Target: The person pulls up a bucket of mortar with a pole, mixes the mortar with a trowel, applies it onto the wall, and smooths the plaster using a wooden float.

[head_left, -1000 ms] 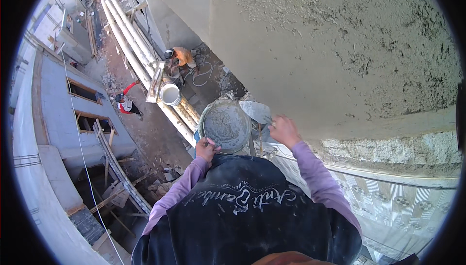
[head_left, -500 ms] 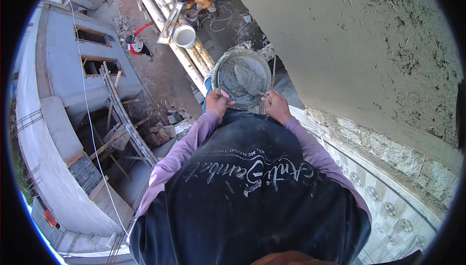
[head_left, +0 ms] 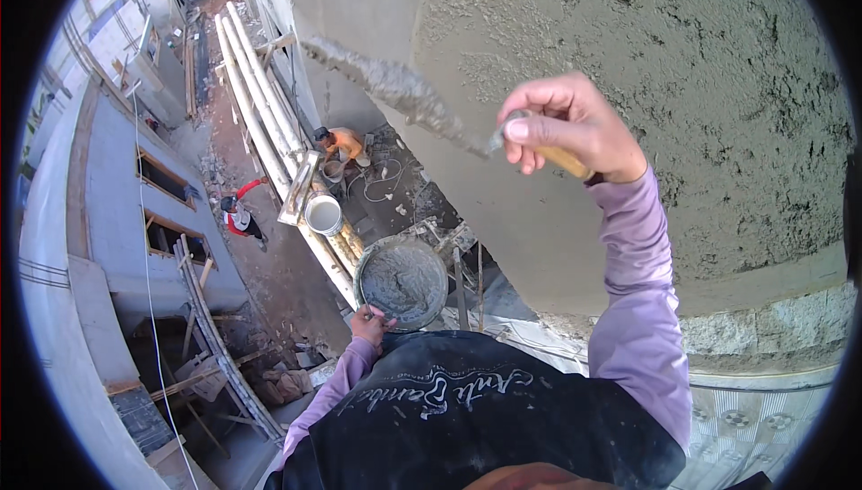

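My right hand [head_left: 570, 126] is raised in front of the plastered wall [head_left: 530, 238], closed round the wooden handle of a trowel [head_left: 489, 141]. Wet grey mortar [head_left: 395, 86] coats the trowel's long blade, which points up and to the left. Low in the middle, my left hand [head_left: 370, 324] grips the near left rim of a round bucket [head_left: 361, 282]. More grey mortar [head_left: 404, 279] fills much of that bucket, its surface uneven. Fingers on the rim's far side are partly hidden.
Beyond the bucket, long pale poles [head_left: 256, 86] carry a white pail [head_left: 323, 214] and a flat metal-edged board [head_left: 298, 189]. Well below, one person in orange [head_left: 343, 141] crouches and another in red and white [head_left: 241, 218] stands. A bamboo ladder [head_left: 220, 333] leans at left.
My right hand has lifted the loaded trowel out of the bucket, up and rightward to the wall. My left hand stays at the rim. The view has shifted, with more wall showing.
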Demonstrator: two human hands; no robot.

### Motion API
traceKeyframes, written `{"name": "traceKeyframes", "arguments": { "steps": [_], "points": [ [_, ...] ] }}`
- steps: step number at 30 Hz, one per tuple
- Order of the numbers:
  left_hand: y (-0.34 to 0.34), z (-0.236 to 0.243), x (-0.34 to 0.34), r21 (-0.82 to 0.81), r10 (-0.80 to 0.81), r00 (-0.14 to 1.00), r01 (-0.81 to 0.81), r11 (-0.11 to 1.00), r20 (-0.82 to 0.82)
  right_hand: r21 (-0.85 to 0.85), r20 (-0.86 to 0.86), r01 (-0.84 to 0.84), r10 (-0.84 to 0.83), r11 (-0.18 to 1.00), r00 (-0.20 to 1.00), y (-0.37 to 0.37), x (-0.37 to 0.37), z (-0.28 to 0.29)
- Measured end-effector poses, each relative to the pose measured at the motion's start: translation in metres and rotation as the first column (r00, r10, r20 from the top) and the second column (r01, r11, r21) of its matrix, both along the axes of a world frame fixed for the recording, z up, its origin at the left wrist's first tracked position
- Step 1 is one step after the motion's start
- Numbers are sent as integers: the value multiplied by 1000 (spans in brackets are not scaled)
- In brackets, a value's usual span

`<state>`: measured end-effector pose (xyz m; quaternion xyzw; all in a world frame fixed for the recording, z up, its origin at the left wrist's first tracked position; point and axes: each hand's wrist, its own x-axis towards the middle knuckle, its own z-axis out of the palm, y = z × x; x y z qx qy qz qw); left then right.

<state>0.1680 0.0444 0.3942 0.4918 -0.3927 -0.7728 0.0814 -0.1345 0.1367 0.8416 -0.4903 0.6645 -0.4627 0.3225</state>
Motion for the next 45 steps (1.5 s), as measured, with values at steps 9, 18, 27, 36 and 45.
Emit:
{"name": "traceKeyframes", "arguments": {
  "steps": [9, 18, 27, 36, 45],
  "points": [
    [-5, -7, -11, -40, -7, 1000, 7, 999, -3, -356, -122, 845, -917, 399, 381, 146, 6, -83],
    [3, 0, -16, -17, -136, 989, 135, 991, -51, 578, -655, 560, -72, 594, 752, 99, 109, -368],
    [8, 1, -8, -56, -116, 991, 113, 992, -61, 368, -458, 449, -261, 814, 850, 127, 130, -423],
    [-5, -7, -5, -50, -76, 990, 70, 996, -116, 123, -645, 340, -186, 932, 742, 31, 48, -179],
    [-4, -19, 0, -135, -38, 998, 32, 990, -40, 273, -7, -28, 31, 962, 999, -106, -91, 54]
  ]
}}
